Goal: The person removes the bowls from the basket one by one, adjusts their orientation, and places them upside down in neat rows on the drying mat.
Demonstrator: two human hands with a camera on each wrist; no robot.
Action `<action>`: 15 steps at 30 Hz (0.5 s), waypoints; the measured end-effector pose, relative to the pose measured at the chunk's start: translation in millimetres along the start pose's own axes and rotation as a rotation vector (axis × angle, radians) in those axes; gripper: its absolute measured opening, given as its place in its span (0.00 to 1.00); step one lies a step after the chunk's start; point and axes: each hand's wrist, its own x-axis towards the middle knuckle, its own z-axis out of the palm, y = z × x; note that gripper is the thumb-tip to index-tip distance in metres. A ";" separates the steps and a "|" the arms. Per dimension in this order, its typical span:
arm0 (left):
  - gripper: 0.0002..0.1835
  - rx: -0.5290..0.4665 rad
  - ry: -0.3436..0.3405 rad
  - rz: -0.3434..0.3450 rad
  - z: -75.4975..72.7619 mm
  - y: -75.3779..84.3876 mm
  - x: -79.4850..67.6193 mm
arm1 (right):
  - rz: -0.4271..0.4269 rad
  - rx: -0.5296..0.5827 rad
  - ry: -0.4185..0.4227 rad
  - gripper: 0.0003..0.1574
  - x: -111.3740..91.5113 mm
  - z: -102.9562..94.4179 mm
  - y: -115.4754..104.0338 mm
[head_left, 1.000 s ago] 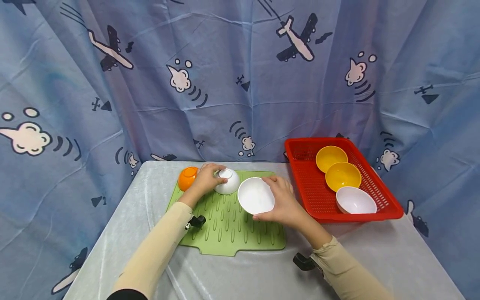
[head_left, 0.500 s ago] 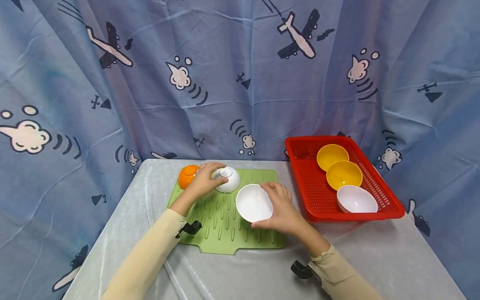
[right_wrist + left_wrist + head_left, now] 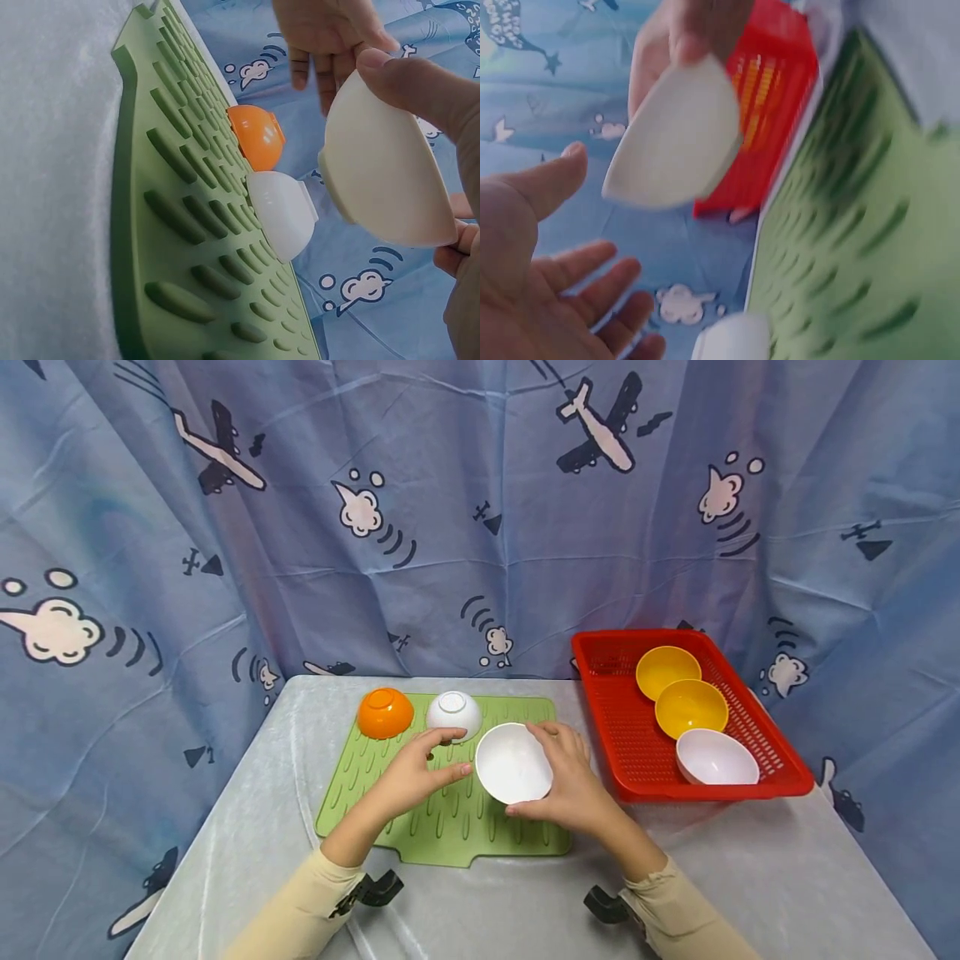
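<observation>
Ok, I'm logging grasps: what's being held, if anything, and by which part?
The right hand holds a white bowl by its outer side near the rim; the left hand holds nothing.

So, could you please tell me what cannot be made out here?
Head view: insides of the orange bowl and overturned white bowl, hidden by their own walls.
Head view: lower part of the pale bowl, behind the red basket.
Left wrist view: part of the left hand, cut off by the left edge.

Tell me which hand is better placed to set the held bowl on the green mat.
Probably the right hand: it grips the white bowl above the green mat, while the left hand holds nothing.
</observation>
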 end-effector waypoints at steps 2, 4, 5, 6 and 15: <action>0.31 -0.063 -0.016 -0.028 8.2 2.3 -4.8 | -0.010 0.006 0.007 0.75 -0.5 -1.1 -0.2; 0.31 -0.139 -0.037 -0.062 15.3 4.3 -8.2 | -0.021 0.009 0.012 0.75 -0.8 -1.9 0.0; 0.31 -0.176 -0.048 -0.081 18.3 4.2 -9.5 | -0.029 0.010 0.015 0.75 -0.9 -2.1 0.1; 0.31 -0.211 -0.059 -0.097 21.3 4.1 -10.5 | -0.036 0.011 0.019 0.76 -0.9 -2.1 0.2; 0.33 -0.489 -0.184 -0.203 34.6 -1.6 -13.0 | -0.104 0.016 0.064 0.76 -1.6 -2.7 -2.4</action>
